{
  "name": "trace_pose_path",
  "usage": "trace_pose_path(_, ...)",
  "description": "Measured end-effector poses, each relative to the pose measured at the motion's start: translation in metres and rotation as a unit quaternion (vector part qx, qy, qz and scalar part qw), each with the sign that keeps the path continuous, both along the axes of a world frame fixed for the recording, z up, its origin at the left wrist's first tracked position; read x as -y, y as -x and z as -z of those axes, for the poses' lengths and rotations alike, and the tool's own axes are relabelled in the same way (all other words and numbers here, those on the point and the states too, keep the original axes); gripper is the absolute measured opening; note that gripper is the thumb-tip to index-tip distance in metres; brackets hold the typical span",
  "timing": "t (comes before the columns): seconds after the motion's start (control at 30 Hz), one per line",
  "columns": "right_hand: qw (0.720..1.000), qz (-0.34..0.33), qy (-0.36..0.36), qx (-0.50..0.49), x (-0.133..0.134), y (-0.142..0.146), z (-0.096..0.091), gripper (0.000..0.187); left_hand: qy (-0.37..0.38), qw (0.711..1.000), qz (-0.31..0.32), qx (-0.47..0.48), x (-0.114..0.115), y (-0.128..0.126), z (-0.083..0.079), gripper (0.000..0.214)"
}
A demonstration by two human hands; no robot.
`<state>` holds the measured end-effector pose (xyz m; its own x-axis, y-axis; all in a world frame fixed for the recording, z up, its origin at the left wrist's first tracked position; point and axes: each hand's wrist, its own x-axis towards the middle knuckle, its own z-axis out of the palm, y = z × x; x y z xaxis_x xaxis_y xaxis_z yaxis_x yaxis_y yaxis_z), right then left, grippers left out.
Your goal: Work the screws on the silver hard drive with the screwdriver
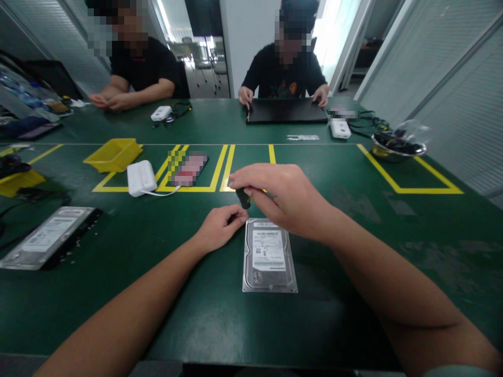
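Observation:
A silver hard drive with a white label lies flat on the green table in front of me. My right hand is over its far edge, fingers wrapped round the dark handle of a screwdriver. The screwdriver points down at the drive's far left corner; its tip is too small to make out. Close against that same corner is my left hand, thumb and fingers drawn together beside the screwdriver's lower end. Whether they pinch the drive's edge or the shaft is hidden.
Another hard drive lies at the left, small bits beside it. Farther off are a yellow bin, a white power bank cabled to a phone, and a metal bowl. Across the table sit two people, one holding a black panel.

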<state>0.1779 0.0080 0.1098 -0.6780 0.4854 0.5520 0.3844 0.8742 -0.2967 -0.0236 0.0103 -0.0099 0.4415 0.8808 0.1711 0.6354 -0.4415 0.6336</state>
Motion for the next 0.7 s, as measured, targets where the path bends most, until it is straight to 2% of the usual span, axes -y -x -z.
trace_pose_path(0.3, 0.999, 0.025, -0.018, -0.036, -0.0004, 0.0007, 0.0004, 0.022, 0.005, 1.0, 0.001, 0.012, 0.0008, -0.0009, 0.0007, 0.02)
trace_pose_path(0.7, 1.0, 0.011, -0.014, -0.023, -0.0015, -0.0007, 0.0007, 0.025, 0.01, 1.0, -0.006, 0.022, 0.0007, -0.0007, 0.0026, 0.017)
